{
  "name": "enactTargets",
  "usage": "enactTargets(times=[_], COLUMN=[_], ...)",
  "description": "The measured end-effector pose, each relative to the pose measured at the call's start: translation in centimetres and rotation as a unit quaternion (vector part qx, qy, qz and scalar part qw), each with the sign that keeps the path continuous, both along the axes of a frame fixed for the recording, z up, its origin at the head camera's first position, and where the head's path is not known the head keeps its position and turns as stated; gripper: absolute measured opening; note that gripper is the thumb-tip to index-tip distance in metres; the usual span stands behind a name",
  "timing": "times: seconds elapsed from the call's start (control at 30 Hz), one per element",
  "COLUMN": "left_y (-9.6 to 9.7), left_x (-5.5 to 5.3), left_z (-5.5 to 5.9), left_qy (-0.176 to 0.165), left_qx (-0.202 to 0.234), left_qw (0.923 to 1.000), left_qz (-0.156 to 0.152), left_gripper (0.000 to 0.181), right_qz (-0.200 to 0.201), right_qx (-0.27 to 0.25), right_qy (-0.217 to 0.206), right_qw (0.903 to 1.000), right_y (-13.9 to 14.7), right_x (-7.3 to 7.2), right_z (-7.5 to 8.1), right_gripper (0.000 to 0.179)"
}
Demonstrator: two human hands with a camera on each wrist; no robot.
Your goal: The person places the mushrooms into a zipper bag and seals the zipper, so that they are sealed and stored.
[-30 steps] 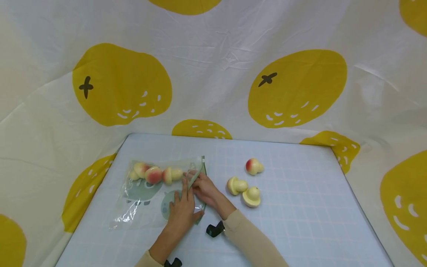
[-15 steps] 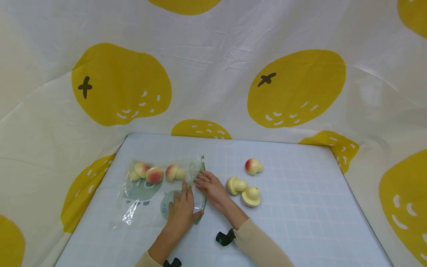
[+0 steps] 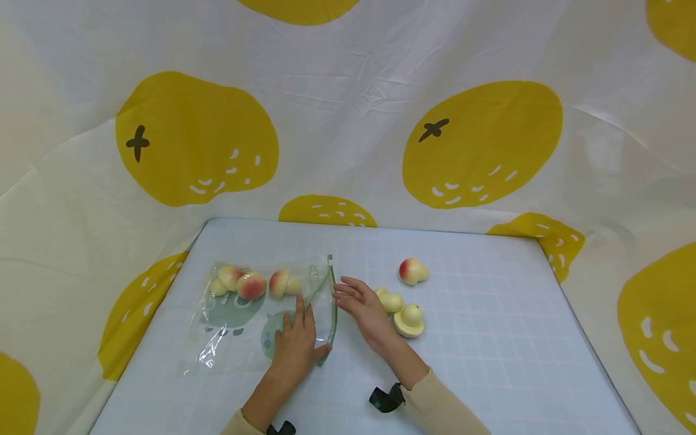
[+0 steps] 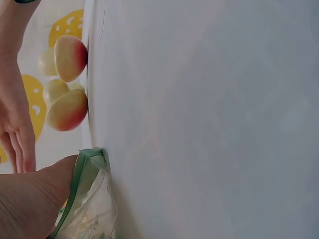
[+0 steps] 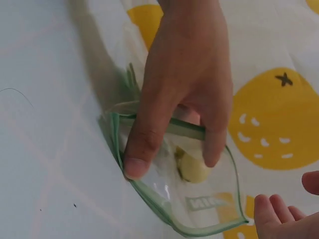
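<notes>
A clear zip bag with a green rim lies at the left of the table and holds three peach-coloured toys. My left hand rests on the bag. In the right wrist view its thumb and a finger hold the green rim so that the mouth gapes. My right hand hovers empty with spread fingers just right of the bag mouth, beside a cream toy. The left wrist view shows the loose toys and my right hand.
Two more loose toys lie right of the bag: a red-and-cream one and a cream one. The pale blue gridded table is ringed by a white cloth with yellow fruit prints.
My right hand has drawn back from the bag mouth and moved right towards the loose toys. The third toy stays inside the bag. The left hand has kept its place.
</notes>
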State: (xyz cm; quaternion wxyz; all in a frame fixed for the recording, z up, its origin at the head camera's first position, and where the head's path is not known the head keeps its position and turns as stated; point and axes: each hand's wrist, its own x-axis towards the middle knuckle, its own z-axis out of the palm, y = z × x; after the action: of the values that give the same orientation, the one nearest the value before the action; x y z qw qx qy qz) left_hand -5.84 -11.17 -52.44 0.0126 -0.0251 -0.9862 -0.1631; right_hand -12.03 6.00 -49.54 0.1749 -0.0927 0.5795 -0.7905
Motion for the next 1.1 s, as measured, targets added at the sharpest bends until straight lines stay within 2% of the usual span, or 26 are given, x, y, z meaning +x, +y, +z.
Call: enactTargets(times=[0.27, 0.57, 0.77, 1.1], left_y=[0.1, 0.1, -0.1, -0.3], left_x=[-0.1, 0.0, 0.1, 0.1], left_z=[-0.1, 0.0, 0.0, -0.1], left_qy=[-0.010, -0.012, 0.003, 0.008], left_qx=[-0.001, -0.010, 0.002, 0.006], left_qw=[0.9999, 0.9998, 1.0000, 0.9999], left_qz=[0.009, 0.008, 0.001, -0.006], left_gripper=[0.102, 0.105, 0.105, 0.104], right_qz=[-0.013, -0.031, -0.052, -0.076], right_qx=[0.029, 0.052, 0.070, 0.125], right_qy=[0.030, 0.079, 0.108, 0.161], right_qw=[0.9991, 0.9950, 0.9903, 0.9760], right_y=[2.3, 5.1, 7.2, 10.7], right_x=[1.1, 1.7, 1.8, 2.0], right_z=[2.4, 4.1, 4.3, 4.2], right_gripper=[0.048, 0.045, 0.044, 0.044])
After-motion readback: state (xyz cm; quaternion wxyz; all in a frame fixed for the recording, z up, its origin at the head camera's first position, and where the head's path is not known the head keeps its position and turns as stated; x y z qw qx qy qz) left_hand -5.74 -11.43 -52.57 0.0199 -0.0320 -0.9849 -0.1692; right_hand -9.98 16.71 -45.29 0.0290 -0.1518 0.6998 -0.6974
